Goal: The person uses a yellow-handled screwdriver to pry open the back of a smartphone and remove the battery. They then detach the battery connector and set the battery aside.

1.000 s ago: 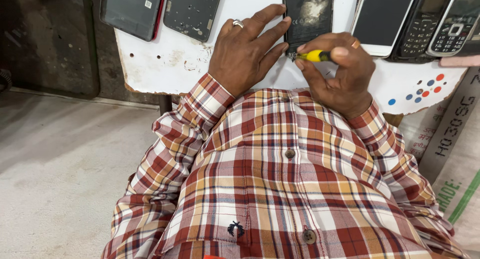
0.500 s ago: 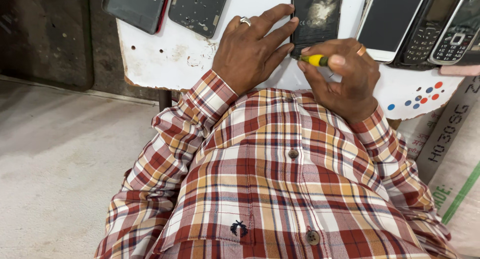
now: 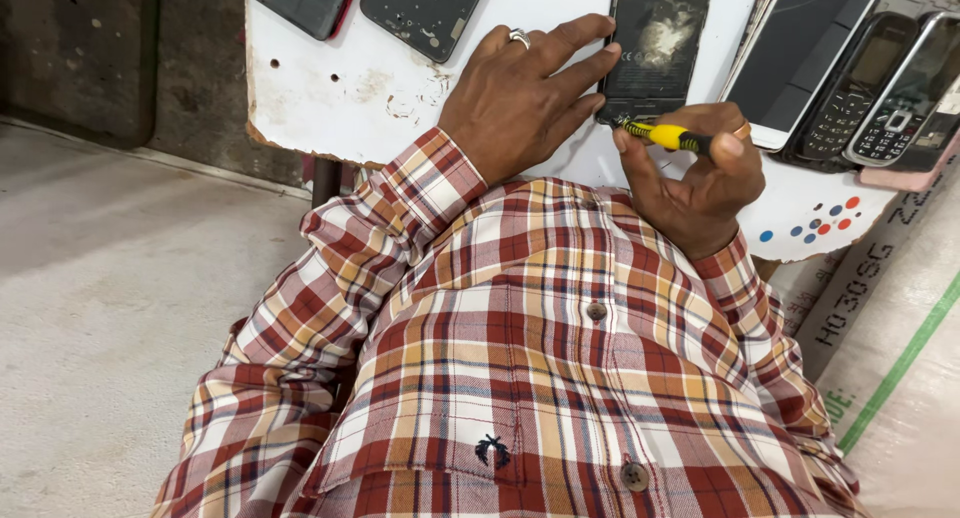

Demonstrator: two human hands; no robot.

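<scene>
My left hand (image 3: 525,93), with a ring on one finger, lies flat on the white table (image 3: 340,78), its fingertips pressed against the left edge of an opened black phone (image 3: 655,43). My right hand (image 3: 700,173) grips a small yellow-handled screwdriver (image 3: 665,135). The tool's tip touches the near edge of the opened phone, close to my left fingertips. My plaid sleeves and shirt fill the lower view.
Other phones lie on the table: a dark one (image 3: 300,0) and a scuffed back panel (image 3: 425,10) at the left, a cracked smartphone (image 3: 810,58) and two keypad phones (image 3: 880,88) at the right. A printed sack (image 3: 890,318) lies on the concrete floor (image 3: 110,308).
The view has shifted slightly down and left. Both hands stay on the opened phone, the screwdriver still at its near edge.
</scene>
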